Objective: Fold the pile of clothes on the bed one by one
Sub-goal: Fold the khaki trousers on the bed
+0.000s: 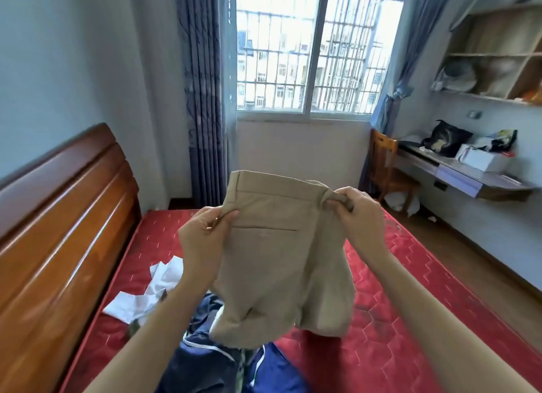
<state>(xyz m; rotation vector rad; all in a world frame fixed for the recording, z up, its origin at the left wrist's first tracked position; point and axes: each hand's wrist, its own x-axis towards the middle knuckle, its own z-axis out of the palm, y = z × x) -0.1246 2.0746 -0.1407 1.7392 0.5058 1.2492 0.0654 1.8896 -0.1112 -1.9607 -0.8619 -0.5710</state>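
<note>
Fingers of the left hand (205,234) and right hand (359,213) pinch the waistband corners of beige trousers (281,260) at frame centre; the garment's length hangs straight down toward the red bed (396,334)

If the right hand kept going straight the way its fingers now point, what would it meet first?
The right hand grips the waistband of the beige trousers, fingers pointing left toward the left hand. It would likely bunch up the trousers first, then meet the left hand; depth is unclear.
</note>
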